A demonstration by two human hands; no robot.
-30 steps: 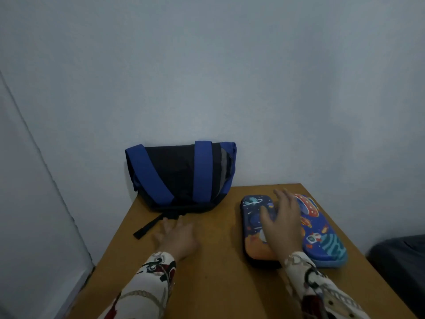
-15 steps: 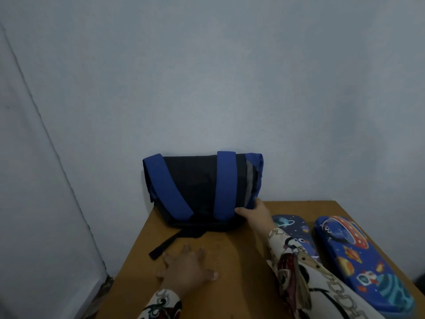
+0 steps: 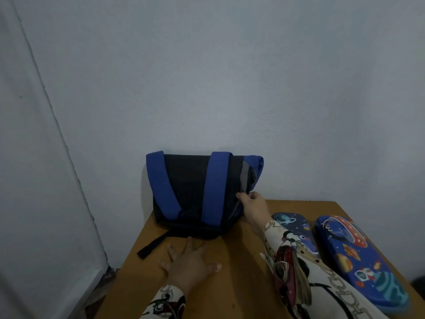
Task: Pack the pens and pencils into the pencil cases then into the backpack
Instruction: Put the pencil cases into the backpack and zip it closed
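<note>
Blue straps run down the front of a black backpack (image 3: pixel 195 192) that stands at the back of the wooden bench (image 3: pixel 232 284), leaning against the pale wall (image 3: pixel 230 77). The right hand (image 3: pixel 253 209) reaches to the backpack's right edge, its grip closed on the fabric there, thumb on the front and fingers (image 3: pixel 247 221) curled round the side by the grey trim. The left hand (image 3: pixel 189 264) lies flat on the bench in front of the backpack, grip wide with the fingers spread and holding nothing, fingertips touching or almost touching the bag's lower edge. A black strap end (image 3: pixel 150 246) trails from the bag's base toward the left edge of the bench. Two pencil cases with space pictures lie closed side by side on the right of the bench: the dark blue case (image 3: pixel 296 231) sits partly under the right forearm in its patterned sleeve (image 3: pixel 299 272), and the brighter blue case (image 3: pixel 358 259) lies just beside it, nearer the bench's right edge. Both cases are outside the backpack; no pens or pencils show.
</note>
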